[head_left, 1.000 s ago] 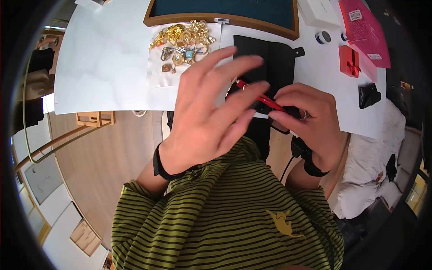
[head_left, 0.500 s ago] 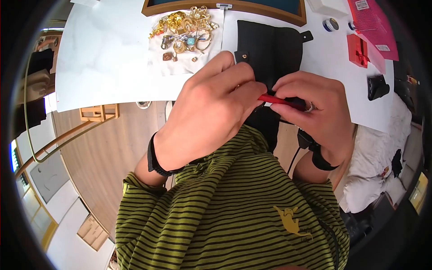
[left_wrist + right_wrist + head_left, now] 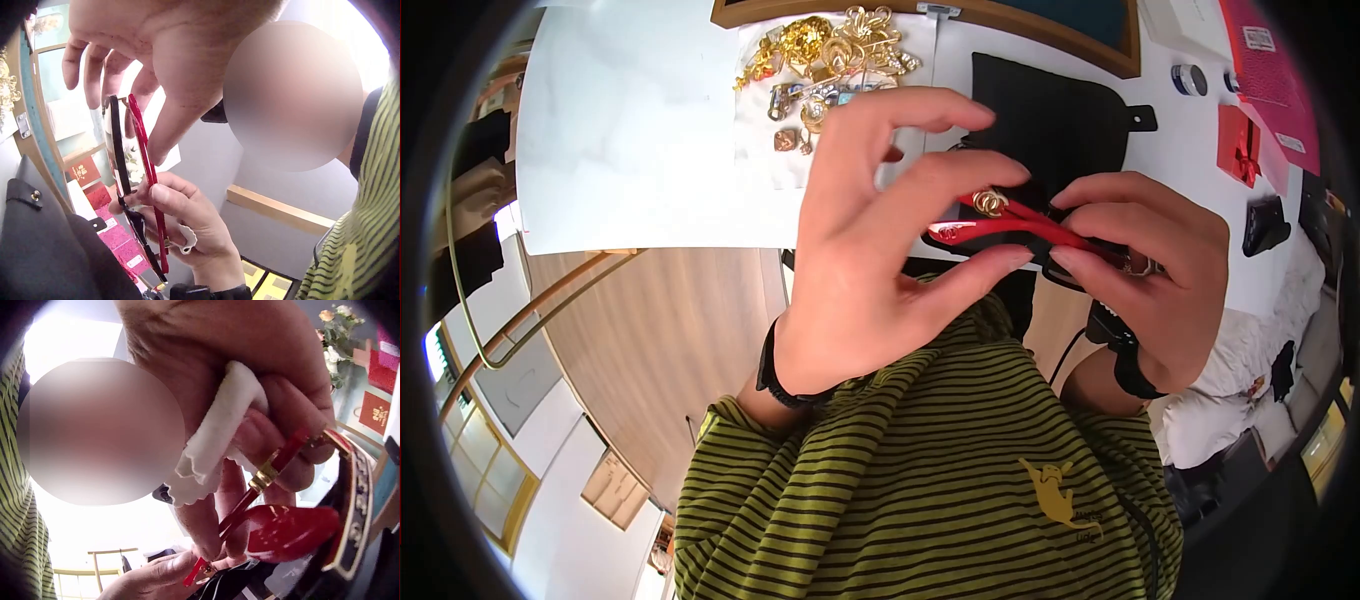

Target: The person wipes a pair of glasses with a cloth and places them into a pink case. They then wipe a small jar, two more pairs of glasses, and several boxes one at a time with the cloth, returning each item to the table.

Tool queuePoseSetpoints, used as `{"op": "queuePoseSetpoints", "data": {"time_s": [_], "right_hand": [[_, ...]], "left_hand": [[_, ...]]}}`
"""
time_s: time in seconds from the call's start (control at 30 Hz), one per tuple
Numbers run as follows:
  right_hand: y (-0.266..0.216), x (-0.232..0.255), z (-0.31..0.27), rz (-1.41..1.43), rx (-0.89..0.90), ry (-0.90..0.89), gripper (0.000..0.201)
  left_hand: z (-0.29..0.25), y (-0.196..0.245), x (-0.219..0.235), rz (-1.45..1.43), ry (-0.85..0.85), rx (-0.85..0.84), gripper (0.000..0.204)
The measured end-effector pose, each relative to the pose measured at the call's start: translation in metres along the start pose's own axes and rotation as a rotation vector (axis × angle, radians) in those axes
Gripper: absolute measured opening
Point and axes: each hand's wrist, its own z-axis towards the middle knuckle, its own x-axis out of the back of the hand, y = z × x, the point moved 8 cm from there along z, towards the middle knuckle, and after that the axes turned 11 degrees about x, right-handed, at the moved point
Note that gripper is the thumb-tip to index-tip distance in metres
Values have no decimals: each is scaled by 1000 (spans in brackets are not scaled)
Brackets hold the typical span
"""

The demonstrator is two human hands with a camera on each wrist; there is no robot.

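Observation:
A pair of glasses with red temples and a gold emblem is between my hands, over the table's near edge. My right hand pinches them between thumb and fingers. A white scallop-edged cloth is tucked in that same hand, as the right wrist view shows. My left hand curves loosely around the temple ends, with a gap between thumb and fingers. In the left wrist view the red temple runs past the left thumb, beside a dark one. A black leather case lies flat behind the hands.
Gold jewelry covers a white cloth at the back, left of the case. A wooden-framed tray stands behind. To the right are a small round jar, a red gift box, a black pouch and a pink bag.
My left fingers, spread, then drawn in at the glasses, have parted again, baring the red temples and gold emblem. The right hand keeps its grip. The head view has shifted.

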Motion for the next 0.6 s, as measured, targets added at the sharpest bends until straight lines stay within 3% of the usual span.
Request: {"op": "queuePoseSetpoints", "data": {"time_s": [0.3, 0.5, 0.6], "right_hand": [[3, -11, 9, 44, 35, -94, 17], [2, -10, 12, 75, 0, -71, 29], [3, 9, 8, 87, -33, 180, 31]], "left_hand": [[8, -5, -8, -6, -45, -95, 25], [7, -10, -6, -35, -67, -45, 19], [5, -12, -3, -35, -32, -21, 19]]}}
